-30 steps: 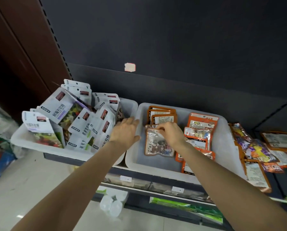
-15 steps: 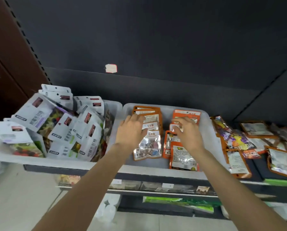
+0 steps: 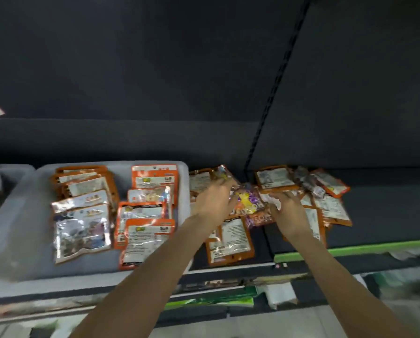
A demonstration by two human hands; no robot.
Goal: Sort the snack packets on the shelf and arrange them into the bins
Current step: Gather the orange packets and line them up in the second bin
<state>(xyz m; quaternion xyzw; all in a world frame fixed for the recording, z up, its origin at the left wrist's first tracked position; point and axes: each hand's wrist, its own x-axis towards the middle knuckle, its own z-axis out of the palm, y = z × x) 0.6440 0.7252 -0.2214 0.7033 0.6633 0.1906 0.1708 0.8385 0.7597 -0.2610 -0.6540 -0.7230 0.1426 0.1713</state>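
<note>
A grey bin (image 3: 16, 228) holds orange snack packets (image 3: 146, 231) in rows, with a silvery packet (image 3: 82, 230) at its front left. Right of the bin, loose orange packets (image 3: 230, 240) and a purple-and-yellow packet (image 3: 250, 203) lie in a heap on the dark shelf. My left hand (image 3: 216, 201) reaches over the heap, its fingers touching the packets by the bin's right wall. My right hand (image 3: 286, 213) is on the heap beside it, fingers curled on a white-labelled packet (image 3: 273, 202). Motion blur hides finer detail.
More orange packets (image 3: 330, 208) spread to the right on the shelf. A second bin (image 3: 9, 172) shows at the far left edge. A green strip (image 3: 374, 247) runs along the shelf's front edge. Lower shelves with goods lie below. A slotted upright (image 3: 272, 93) divides the back panel.
Both hands left the grey bin and moved right onto the loose heap of packets. The view swung right, so the left bin of white packets is almost out of sight.
</note>
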